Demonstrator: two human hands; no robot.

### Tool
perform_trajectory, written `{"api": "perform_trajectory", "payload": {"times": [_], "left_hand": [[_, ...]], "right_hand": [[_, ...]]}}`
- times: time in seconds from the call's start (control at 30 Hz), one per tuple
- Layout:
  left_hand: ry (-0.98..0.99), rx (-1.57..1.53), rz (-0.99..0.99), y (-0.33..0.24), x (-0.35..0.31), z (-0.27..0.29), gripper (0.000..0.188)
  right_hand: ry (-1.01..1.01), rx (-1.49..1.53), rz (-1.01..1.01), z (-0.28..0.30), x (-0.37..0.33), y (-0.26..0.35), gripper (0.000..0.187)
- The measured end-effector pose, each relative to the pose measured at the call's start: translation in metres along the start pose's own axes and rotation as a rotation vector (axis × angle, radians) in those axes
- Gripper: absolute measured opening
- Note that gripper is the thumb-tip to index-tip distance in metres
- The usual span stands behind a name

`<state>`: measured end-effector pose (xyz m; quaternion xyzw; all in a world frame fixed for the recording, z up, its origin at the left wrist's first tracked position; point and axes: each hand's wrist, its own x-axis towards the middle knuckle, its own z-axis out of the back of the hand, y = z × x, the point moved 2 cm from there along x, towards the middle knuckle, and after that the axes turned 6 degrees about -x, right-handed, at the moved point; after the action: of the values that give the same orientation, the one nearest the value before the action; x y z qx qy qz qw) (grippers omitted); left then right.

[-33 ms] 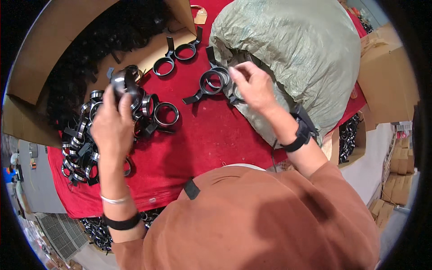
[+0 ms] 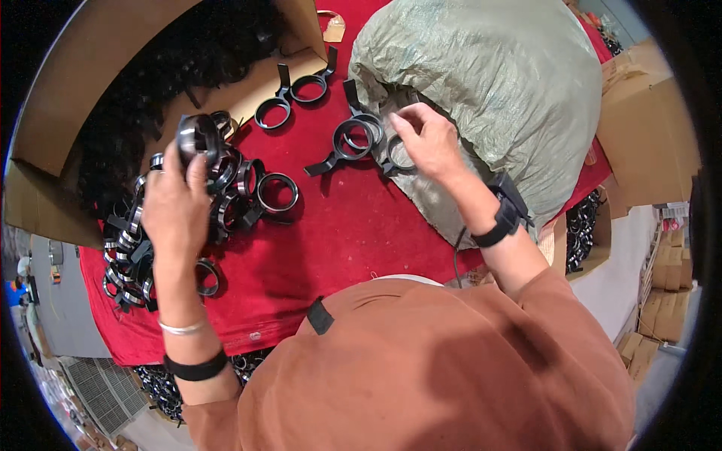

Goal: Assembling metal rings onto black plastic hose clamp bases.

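My left hand (image 2: 178,199) is closed on a black ring with a shiny silver band (image 2: 198,140), raised over a heap of similar rings (image 2: 135,248) on the left of the red-covered table. To the right, my right hand (image 2: 430,141) hangs loosely curled by the mouth of a grey-green woven sack (image 2: 481,75), thumb and fingertips a little apart and nothing visible between them. Just below it lies a black ring with a tab (image 2: 398,152). Next to that, overlapping black rings with flat tabs (image 2: 352,140) rest on the cloth.
A large cardboard box (image 2: 56,128) full of black parts stands at the far left. Two tabbed black rings (image 2: 273,114) lie by its flap. Another carton (image 2: 647,128) stands at the right, beyond the sack. Red cloth (image 2: 338,233) covers the table before me.
My left hand has shifted slightly left with the silver-banded ring, which has turned a little. My right hand has moved slightly to the right, showing more of the ring below it.
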<state>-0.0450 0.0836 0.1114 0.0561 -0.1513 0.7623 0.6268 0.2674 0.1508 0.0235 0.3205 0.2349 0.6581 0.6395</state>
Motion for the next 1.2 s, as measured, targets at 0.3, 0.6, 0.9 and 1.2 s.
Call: {"api": "perform_trajectory", "payload": {"times": [0.3,0.6,0.9,1.2], "left_hand": [[-0.203,0.387,-0.002,0.014,-0.004,-0.05,0.06],[-0.3,0.144,-0.084,-0.017,-0.03,-0.047,0.056],[0.321,-0.315,-0.316,-0.091,-0.077,-0.112,0.078],[0.637,-0.539,-0.323,-0.101,-0.083,-0.125,0.066]], "right_hand": [[0.349,-0.383,0.065,-0.064,0.008,-0.033,0.065],[0.074,-0.139,0.511,-0.092,0.043,0.028,0.044],[0.514,-0.619,0.523,-0.165,0.1,0.054,0.057],[0.794,-0.608,0.654,-0.083,0.039,0.028,0.036]]}}
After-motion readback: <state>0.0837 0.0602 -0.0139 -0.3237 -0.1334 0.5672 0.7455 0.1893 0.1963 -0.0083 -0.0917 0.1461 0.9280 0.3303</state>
